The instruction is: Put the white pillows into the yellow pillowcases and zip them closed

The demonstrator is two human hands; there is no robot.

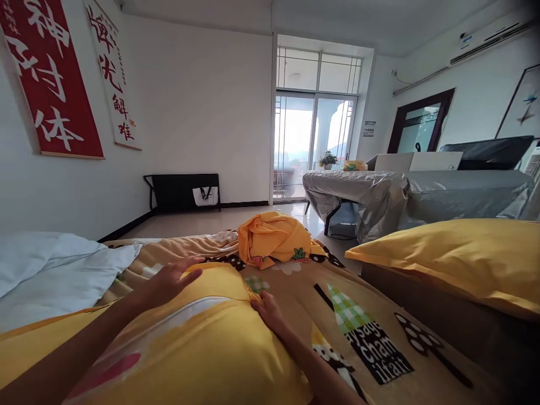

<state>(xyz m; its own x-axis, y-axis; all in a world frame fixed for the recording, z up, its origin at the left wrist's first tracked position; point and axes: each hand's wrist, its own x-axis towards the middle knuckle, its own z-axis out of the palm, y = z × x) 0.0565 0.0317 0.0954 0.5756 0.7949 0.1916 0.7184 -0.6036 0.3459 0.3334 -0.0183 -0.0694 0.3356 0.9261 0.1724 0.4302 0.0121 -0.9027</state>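
Two-handed at lower centre on yellow pillow (223, 349), seemingly filled, corner unfinished: right hand (269, 313) grip clamped on corner, left hand (176, 279) grip apart, orange cloth (276, 239) mid-frame unspread.

Left hand (175, 278) and right hand (266, 310) at a yellow pillow (223, 349) atop a patterned blanket (297, 292)

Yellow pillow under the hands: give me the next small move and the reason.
Probably have the left hand close on the far edge of the yellow pillow and draw it smooth: that hand is open at that edge, while the right hand seems to pinch the bunched corner.
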